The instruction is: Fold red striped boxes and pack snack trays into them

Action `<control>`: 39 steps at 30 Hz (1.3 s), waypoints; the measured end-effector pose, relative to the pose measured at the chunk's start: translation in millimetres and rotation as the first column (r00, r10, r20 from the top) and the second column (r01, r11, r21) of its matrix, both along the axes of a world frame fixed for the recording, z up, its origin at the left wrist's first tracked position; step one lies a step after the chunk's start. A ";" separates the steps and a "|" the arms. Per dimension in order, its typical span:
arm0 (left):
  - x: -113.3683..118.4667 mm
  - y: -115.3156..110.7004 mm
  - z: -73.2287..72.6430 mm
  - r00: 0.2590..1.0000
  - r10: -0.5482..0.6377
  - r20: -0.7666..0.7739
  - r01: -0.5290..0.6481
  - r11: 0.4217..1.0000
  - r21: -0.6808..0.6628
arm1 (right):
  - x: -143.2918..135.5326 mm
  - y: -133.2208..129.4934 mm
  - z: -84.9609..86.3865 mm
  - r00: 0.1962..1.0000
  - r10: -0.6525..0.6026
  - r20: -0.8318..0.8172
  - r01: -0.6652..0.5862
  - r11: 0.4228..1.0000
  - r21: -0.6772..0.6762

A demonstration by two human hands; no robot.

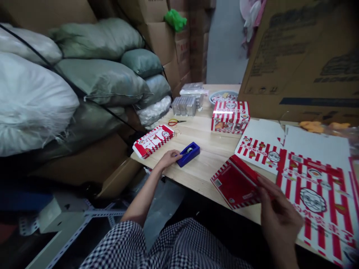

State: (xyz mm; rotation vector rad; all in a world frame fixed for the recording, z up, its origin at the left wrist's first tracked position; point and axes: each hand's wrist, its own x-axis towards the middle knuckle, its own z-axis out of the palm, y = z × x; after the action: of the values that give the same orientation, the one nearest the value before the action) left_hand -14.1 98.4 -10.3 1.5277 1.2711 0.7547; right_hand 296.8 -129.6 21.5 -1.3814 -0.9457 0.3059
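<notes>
My left hand (169, 158) pinches at the near end of a blue tape dispenser (189, 154), which stands on the table by its front edge. A roll of tape sits in the dispenser; whether a strip lies between my fingers I cannot make out. In my right hand (280, 215) is a red-and-white striped cardboard box (237, 183), gripped at its right end between thumb and fingers. It is tilted over the table's front edge, its dark red side toward me.
Flat printed cartons (311, 186) cover the table's right side. Behind stand an assembled striped box (230, 116), a bowl (223, 96) and clear plastic packs (184, 106). Scissors (176, 122) lie near a folded carton stack (154, 141). Large sacks (103, 78) are piled left.
</notes>
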 end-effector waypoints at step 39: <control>159.1 -154.1 70.4 0.749 0.062 0.660 0.049 0.988 -0.148 | -36.9 22.1 4.0 0.950 0.085 0.300 -0.115 0.990 0.084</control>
State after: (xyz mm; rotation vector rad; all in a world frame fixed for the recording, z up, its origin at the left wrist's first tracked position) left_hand 145.0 -55.7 60.1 0.9750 0.7630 1.0579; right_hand 259.9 -107.5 25.4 -1.3096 -1.2656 0.1256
